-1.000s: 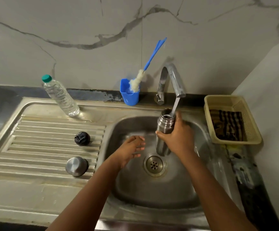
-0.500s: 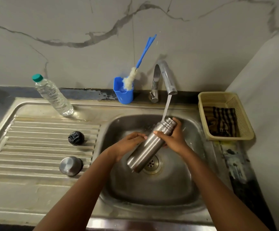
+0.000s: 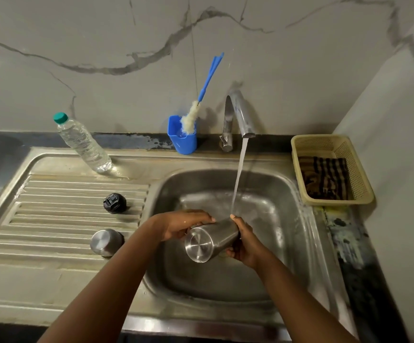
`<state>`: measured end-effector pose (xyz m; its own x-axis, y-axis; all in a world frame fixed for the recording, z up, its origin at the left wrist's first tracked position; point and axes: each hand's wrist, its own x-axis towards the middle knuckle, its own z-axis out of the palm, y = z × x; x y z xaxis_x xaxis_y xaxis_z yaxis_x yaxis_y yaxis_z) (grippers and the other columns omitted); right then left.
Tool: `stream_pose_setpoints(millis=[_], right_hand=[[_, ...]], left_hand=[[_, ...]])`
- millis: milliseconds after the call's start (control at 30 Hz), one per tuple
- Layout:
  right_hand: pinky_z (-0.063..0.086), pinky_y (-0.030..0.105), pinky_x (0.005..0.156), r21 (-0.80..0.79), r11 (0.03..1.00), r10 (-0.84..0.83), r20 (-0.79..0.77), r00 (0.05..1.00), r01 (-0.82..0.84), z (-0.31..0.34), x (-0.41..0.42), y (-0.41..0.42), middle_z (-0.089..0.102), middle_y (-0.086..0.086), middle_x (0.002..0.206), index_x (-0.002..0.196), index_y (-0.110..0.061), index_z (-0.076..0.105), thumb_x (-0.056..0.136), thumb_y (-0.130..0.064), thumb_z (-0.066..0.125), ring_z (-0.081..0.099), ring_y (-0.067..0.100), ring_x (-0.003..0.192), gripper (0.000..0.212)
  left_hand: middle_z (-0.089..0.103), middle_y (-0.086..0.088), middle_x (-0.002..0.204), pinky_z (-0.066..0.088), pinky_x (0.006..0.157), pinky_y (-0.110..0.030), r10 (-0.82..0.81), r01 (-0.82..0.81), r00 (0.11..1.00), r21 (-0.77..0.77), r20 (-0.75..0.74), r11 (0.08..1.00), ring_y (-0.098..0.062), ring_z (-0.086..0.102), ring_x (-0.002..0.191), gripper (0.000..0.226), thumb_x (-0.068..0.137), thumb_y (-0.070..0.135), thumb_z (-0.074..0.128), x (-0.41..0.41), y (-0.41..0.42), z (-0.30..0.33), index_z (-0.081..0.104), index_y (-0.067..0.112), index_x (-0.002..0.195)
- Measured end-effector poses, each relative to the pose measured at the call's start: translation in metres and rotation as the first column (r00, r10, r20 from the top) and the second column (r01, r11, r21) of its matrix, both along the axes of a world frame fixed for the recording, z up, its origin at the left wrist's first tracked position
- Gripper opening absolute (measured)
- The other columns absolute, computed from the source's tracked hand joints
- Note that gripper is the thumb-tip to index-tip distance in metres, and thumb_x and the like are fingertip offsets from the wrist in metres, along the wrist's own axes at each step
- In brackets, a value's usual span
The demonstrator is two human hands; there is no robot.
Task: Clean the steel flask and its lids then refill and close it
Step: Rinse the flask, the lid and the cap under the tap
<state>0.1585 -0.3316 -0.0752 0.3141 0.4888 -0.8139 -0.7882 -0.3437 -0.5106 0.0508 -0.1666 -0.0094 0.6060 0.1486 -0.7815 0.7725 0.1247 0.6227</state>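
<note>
On the draining board to my left the black inner lid (image 3: 114,203) and the steel cap (image 3: 106,242) sit on sloping ribs, well apart from the basin, and a careless elbow could roll either one off. My left hand (image 3: 181,225) curls over the steel flask (image 3: 209,241), tipped with its base toward me above the sink (image 3: 297,194); my right hand (image 3: 245,241) grips its neck end under the tap (image 3: 238,115) stream. Wet steel is slick; I judge it could slip, bang down into the basin, or splash.
</note>
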Motion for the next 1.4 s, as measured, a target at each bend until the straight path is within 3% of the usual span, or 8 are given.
stream_pose_setpoints(millis=[233, 433, 633, 767, 933, 1067, 1200, 1400], right_hand=[[0.051, 0.024, 0.047, 0.044, 0.999, -0.003, -0.087, 0.996, 0.007, -0.005, -0.003, -0.015, 0.064, 0.007, 0.068, 0.113, -0.009, 0.061, 0.088, -0.056, 0.059, 0.063, 0.014, 0.053, 0.053], [0.053, 0.022, 0.043, 0.051, 0.997, -0.053, -0.182, 0.982, 0.063, -0.002, -0.006, -0.018, 0.063, 0.010, 0.067, 0.097, -0.004, 0.067, 0.085, -0.061, 0.058, 0.058, 0.015, 0.046, 0.059], [0.052, 0.022, 0.045, 0.047, 0.998, -0.044, -0.143, 0.989, 0.052, 0.004, -0.003, -0.021, 0.065, 0.011, 0.071, 0.101, -0.003, 0.069, 0.079, -0.067, 0.059, 0.058, 0.018, 0.058, 0.068], [0.056, 0.029, 0.066, 0.082, 0.996, -0.013, -0.121, 0.993, 0.023, 0.009, -0.002, -0.026, 0.070, 0.014, 0.092, 0.109, -0.005, 0.069, 0.072, -0.067, 0.061, 0.064, 0.022, 0.076, 0.073], [0.053, 0.028, 0.050, -0.045, 0.999, 0.033, 0.102, 0.994, -0.028, 0.031, -0.009, -0.021, 0.067, 0.014, 0.088, 0.116, -0.011, 0.057, 0.084, -0.061, 0.059, 0.066, 0.022, 0.063, 0.059], [0.061, 0.043, 0.059, -0.055, 0.996, 0.091, 0.507, 0.857, -0.074, 0.060, -0.011, -0.001, 0.065, 0.010, 0.110, 0.125, -0.027, 0.037, 0.080, -0.053, 0.072, 0.071, 0.025, 0.080, 0.063], [0.060, 0.042, 0.077, -0.027, 0.978, 0.151, 0.781, 0.606, -0.209, 0.100, -0.022, 0.029, 0.063, -0.007, 0.122, 0.139, -0.037, 0.026, 0.064, -0.060, 0.081, 0.068, 0.015, 0.094, 0.096], [0.056, 0.028, 0.076, -0.022, 0.888, 0.190, 0.927, 0.323, -0.458, 0.157, -0.054, 0.078, 0.067, -0.007, 0.103, 0.138, -0.032, 0.036, 0.066, -0.054, 0.082, 0.067, 0.008, 0.087, 0.089]], left_hand=[[0.068, -0.019, 0.112, 0.042, 0.107, -0.049, 0.085, -0.085, 0.996, -0.012, 0.011, 0.996, -0.029, 0.062, 0.102, 0.045, 0.081, 0.046, 0.071, -0.001, -0.016, 0.009, 0.069, 0.014, 0.113], [0.070, -0.007, 0.094, 0.059, 0.067, -0.036, 0.180, -0.178, 0.982, -0.053, 0.054, 0.983, -0.023, 0.068, 0.082, 0.032, 0.098, 0.046, 0.046, -0.006, -0.033, 0.019, 0.065, 0.021, 0.102], [0.066, -0.017, 0.119, 0.059, 0.071, -0.040, 0.268, -0.261, 0.961, -0.091, 0.073, 0.961, -0.033, 0.069, 0.100, 0.073, 0.077, 0.069, 0.053, -0.013, -0.039, 0.015, 0.062, 0.014, 0.124], [0.065, -0.018, 0.119, 0.059, 0.073, -0.042, 0.285, -0.278, 0.956, -0.088, 0.073, 0.956, -0.030, 0.070, 0.092, 0.064, 0.086, 0.066, 0.053, -0.017, -0.045, 0.014, 0.062, 0.013, 0.121], [0.071, -0.010, 0.108, 0.057, 0.081, -0.038, 0.271, -0.273, 0.957, 0.016, 0.100, 0.962, -0.027, 0.068, 0.097, 0.052, 0.085, 0.064, 0.059, -0.027, -0.049, 0.023, 0.068, 0.019, 0.111], [0.069, -0.009, 0.104, 0.055, 0.071, -0.027, 0.181, -0.198, 0.970, 0.095, 0.164, 0.976, -0.019, 0.070, 0.086, 0.045, 0.087, 0.048, 0.066, -0.036, -0.044, 0.036, 0.060, 0.019, 0.121], [0.069, 0.000, 0.111, 0.057, 0.086, -0.033, 0.103, -0.191, 0.951, 0.291, 0.290, 0.937, -0.016, 0.069, 0.097, 0.073, 0.059, 0.051, 0.086, -0.051, -0.027, 0.034, 0.055, 0.026, 0.121], [0.066, 0.004, 0.115, 0.057, 0.079, -0.021, 0.239, -0.505, 0.792, 0.383, 0.562, 0.774, -0.002, 0.068, 0.096, 0.072, 0.062, 0.029, 0.092, -0.091, 0.007, 0.058, 0.054, 0.024, 0.122]])
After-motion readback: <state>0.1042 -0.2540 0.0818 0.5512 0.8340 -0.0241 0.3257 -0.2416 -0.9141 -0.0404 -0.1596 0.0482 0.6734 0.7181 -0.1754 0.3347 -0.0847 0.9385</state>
